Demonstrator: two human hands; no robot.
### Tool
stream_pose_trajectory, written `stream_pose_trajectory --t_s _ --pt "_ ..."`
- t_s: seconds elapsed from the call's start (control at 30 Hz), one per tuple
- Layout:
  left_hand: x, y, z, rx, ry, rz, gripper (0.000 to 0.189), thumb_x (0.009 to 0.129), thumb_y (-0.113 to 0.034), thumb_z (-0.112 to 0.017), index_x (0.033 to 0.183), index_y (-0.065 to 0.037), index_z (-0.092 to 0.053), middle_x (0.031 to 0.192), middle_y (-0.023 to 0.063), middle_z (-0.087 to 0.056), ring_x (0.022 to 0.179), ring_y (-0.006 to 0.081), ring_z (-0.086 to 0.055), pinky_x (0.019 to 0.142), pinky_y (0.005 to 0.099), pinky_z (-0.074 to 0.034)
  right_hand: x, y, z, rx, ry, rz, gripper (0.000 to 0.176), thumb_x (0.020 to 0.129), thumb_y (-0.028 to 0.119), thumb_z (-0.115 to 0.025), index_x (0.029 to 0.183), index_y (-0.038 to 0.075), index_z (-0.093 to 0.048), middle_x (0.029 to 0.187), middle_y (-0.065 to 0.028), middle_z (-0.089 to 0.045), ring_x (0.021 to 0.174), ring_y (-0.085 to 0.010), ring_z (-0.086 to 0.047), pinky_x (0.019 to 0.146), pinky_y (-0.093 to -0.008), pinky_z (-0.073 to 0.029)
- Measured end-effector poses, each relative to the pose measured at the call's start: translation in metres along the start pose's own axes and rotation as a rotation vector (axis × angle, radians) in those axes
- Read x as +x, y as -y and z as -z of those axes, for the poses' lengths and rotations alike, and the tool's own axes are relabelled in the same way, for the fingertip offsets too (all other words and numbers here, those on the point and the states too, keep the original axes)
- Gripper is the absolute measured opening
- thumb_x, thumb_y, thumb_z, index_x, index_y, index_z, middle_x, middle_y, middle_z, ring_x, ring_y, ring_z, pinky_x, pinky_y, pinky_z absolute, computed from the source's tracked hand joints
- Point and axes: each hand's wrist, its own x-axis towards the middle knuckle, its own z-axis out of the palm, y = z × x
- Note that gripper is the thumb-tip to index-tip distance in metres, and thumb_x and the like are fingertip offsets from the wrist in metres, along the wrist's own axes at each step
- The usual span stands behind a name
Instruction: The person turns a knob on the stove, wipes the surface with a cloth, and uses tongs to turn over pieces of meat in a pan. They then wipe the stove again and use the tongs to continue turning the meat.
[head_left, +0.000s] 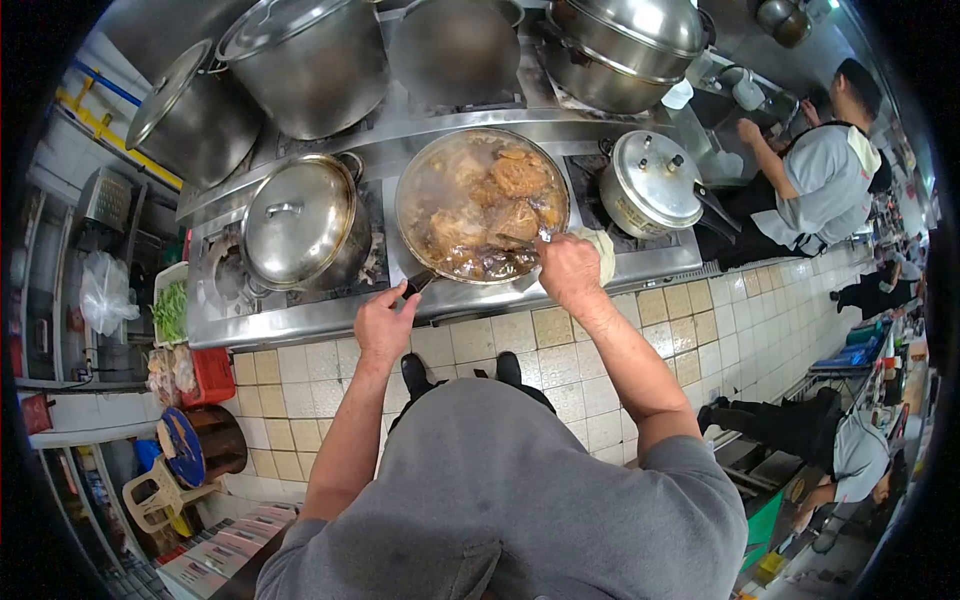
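Note:
A wide pan (402, 215) of brown sauce with large browned meat pieces (520, 174) steams on the stove in front of me. My left hand (383, 320) is closed around the pan's dark handle (418, 283) at its near left side. Over the near right rim, my right hand (572, 270) grips a metal utensil (514, 241) whose far end dips among the meat; I cannot tell its exact kind. A pale cloth (603, 252) lies right beside that hand. To the left stands a lidded steel pot (300, 225), and to the right a pressure cooker (652, 185).
Large stockpots (305, 70) and a stacked steamer (625, 50) line the back of the stove. At right, one person (825, 175) works by a counter, and another person (855, 455) stands behind. A red crate (207, 376) and a stool (155, 495) are on the left.

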Motion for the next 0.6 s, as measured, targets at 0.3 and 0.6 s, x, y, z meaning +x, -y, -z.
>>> stream_pose_trajectory --t_s 0.3,0.6 --pt "-0.002 -0.010 0.006 -0.007 0.012 0.005 0.038 0.084 -0.034 -0.085 0.116 -0.013 -0.081 0.109 0.0120 -0.079 0.087 0.0261 -0.075 0.079 0.0377 -0.058 -0.008 0.002 0.018 0.079 0.211 -0.104 0.017 0.082 0.012 -0.068 0.095 0.010 -0.078 0.092 -0.0131 -0.076 0.093 -0.0321 -0.075 0.079 -0.0452 -0.060" --pt "-0.001 -0.003 0.002 -0.029 -0.003 0.006 0.038 0.084 -0.033 -0.085 0.117 -0.013 -0.081 0.111 0.0102 -0.079 0.087 0.0255 -0.075 0.080 0.0374 -0.059 0.016 0.021 0.007 0.235 0.367 -0.316 0.036 0.095 0.037 -0.068 0.096 0.003 -0.078 0.092 -0.0212 -0.077 0.092 -0.0396 -0.075 0.082 -0.0506 -0.059"
